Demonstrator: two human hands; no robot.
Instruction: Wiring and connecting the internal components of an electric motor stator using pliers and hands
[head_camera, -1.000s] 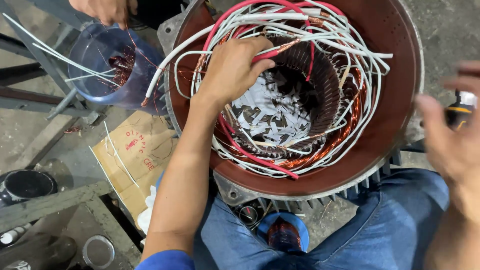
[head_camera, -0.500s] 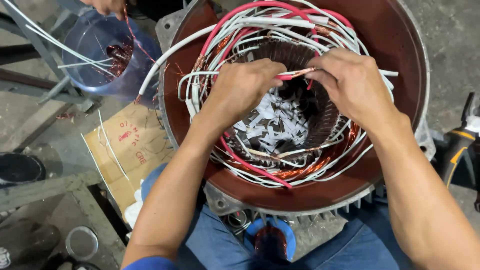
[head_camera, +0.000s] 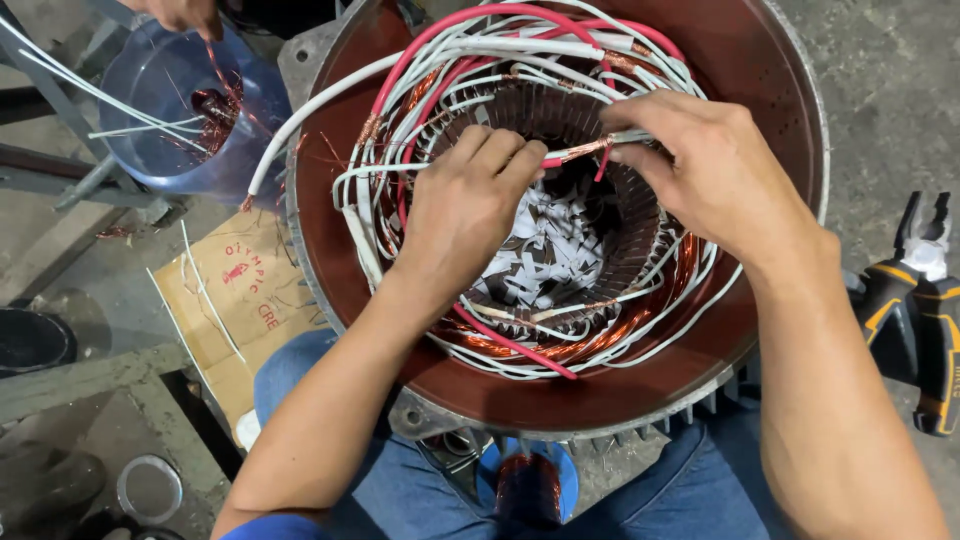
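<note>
My left hand (head_camera: 465, 215) and right hand (head_camera: 715, 170) over the motor stator (head_camera: 760, 330), both pinched together on one bared copper lead (head_camera: 580, 152) at twelve o'clock of the bore, white and red winding wires (head_camera: 500, 45) looped around, pliers (head_camera: 915, 300) at three o'clock, plastic jar (head_camera: 165, 120) at ten o'clock

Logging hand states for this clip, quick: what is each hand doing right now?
Left hand: closed, pinching the bare copper wire joint.
Right hand: closed on the same joint from the other side.
</note>
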